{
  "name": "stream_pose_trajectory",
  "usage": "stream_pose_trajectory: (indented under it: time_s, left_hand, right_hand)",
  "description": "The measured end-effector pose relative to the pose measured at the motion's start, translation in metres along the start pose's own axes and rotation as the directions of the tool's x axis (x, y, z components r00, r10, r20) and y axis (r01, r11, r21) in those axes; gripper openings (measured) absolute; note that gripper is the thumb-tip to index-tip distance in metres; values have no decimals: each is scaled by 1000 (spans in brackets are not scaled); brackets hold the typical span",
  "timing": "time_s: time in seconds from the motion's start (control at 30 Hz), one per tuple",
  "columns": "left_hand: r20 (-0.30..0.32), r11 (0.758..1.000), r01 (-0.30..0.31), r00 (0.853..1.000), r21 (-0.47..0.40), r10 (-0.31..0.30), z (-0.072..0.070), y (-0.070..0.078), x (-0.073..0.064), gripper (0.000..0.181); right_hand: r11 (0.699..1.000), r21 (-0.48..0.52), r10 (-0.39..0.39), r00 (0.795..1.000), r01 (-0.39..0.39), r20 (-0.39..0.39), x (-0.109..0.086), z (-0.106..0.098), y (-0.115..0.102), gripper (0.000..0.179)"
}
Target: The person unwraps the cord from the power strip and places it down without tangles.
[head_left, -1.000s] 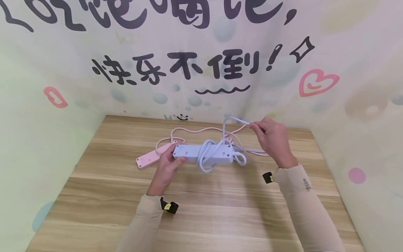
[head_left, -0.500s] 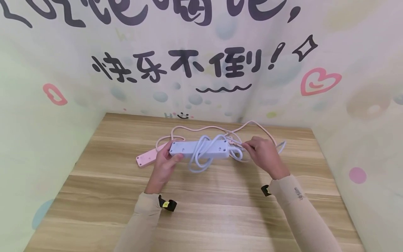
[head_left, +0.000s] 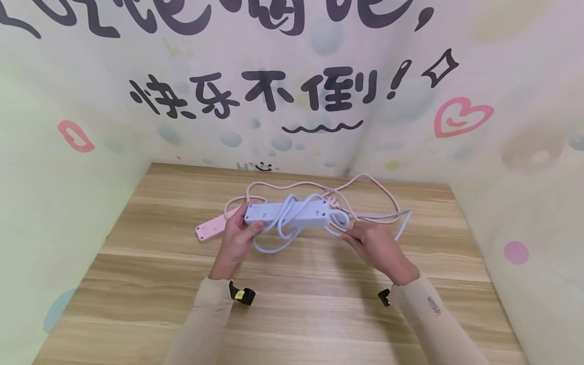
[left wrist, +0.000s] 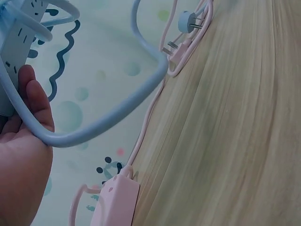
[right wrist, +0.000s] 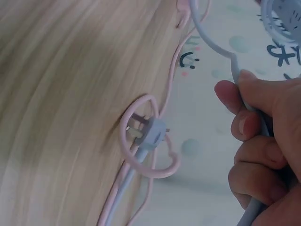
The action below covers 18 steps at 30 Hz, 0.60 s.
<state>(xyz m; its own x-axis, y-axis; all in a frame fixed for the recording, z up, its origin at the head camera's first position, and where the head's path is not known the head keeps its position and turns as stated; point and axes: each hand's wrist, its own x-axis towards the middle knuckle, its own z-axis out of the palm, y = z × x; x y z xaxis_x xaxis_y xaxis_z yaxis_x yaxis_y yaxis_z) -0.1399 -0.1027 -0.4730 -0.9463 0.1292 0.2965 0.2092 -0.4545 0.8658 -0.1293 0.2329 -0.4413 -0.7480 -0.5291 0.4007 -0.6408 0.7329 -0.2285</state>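
A light blue power strip (head_left: 307,217) is held above the table by my left hand (head_left: 234,242), which grips its left end with the thumb on the near side. Its blue cord (head_left: 274,251) winds around the strip's middle, and one slack loop hangs below. To the right, my right hand (head_left: 376,246) grips the same cord, fingers curled round it in the right wrist view. The blue plug (right wrist: 153,134) lies on the table among pink cord. Behind my left hand rests a pink power strip (head_left: 212,229) on the wood.
Pink cord (head_left: 296,184) snakes along the back of the wooden table (head_left: 292,314), with a pink plug (head_left: 333,202) behind the blue strip. A printed fabric wall (head_left: 205,142) rises at the table's back edge, with walls at both sides.
My right hand has come down and toward me, drawing the blue cord from above and behind the strip to below its right end. A loop has slid left beneath the strip, which stays in my left hand.
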Motion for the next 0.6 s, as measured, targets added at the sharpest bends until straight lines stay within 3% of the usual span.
stream_pose_trajectory:
  time_s: [0.23, 0.47, 0.6]
  left_hand:
    - [-66, 997, 30, 998, 76, -25, -4, 2, -1, 42]
    - [-75, 994, 40, 997, 106, -32, -6, 4, 0, 40]
    - [-82, 985, 40, 996, 167, -26, -6, 3, 0, 41]
  right_hand:
    - [979, 140, -151, 988, 146, 26, -3, -25, -25, 4]
    - [921, 292, -289, 955, 258, 66, 5, -58, -55, 7]
    - [880, 350, -349, 937, 320, 21, 9, -75, -67, 6]
